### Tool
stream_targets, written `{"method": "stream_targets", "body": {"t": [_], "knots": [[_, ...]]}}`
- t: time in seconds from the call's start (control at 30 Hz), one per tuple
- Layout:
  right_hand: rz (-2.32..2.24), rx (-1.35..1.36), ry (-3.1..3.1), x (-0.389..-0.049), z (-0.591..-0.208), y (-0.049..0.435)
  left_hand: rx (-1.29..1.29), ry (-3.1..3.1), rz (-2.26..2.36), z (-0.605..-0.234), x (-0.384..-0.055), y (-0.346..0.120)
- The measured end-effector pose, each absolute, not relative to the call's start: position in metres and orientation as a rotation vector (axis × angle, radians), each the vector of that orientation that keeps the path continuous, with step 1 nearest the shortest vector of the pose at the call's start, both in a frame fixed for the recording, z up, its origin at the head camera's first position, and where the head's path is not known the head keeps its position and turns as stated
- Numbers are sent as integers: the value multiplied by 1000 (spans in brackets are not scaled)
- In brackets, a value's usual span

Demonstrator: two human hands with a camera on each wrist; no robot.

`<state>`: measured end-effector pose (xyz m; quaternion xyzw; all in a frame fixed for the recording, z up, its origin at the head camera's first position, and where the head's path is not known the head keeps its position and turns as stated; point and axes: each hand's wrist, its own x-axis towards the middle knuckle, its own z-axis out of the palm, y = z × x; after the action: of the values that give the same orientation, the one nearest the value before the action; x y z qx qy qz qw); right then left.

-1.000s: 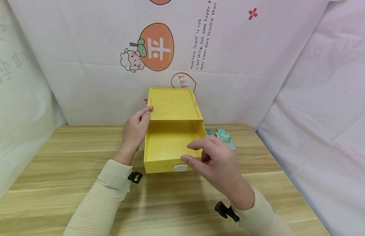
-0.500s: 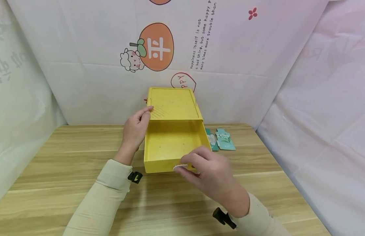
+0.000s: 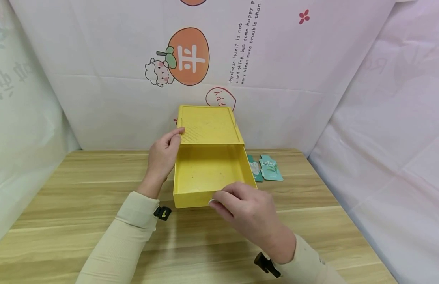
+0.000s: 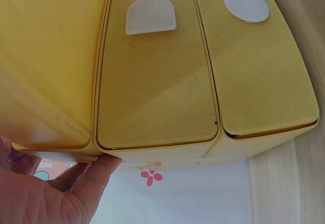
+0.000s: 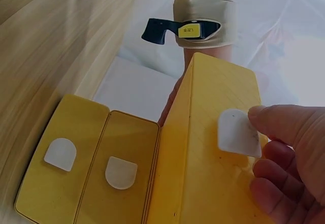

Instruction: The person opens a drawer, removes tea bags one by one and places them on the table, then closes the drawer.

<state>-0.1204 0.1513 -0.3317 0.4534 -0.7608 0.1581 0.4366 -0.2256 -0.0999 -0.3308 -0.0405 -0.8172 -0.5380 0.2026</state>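
A yellow drawer cabinet stands on the table, its top drawer pulled out and bare inside. My right hand pinches the white tab handle on that drawer's front, thumb on its face and fingers bent behind. The left hand steadies the cabinet's left side, one fingertip lying over the top edge. In the left wrist view, its thumb presses against the side wall near the front. Two lower drawers, each with a white tab, are pushed in.
Two flat green packets lie right of the cabinet: a light one and a darker one partly hidden by the drawer. The wood-patterned table ends at a printed white cloth behind, with more cloth at both sides.
My right hand has come down and left onto the drawer's tab handle, its fingers and thumb closing on it. The left hand, cabinet and drawer look unmoved.
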Motion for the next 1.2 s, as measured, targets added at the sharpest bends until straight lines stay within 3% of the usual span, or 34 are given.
{"method": "stream_targets", "body": {"t": [1.2], "knots": [[280,1068,-1860,-133,-337,145,-87,-2299,-1622,-329,-226,-103]]}}
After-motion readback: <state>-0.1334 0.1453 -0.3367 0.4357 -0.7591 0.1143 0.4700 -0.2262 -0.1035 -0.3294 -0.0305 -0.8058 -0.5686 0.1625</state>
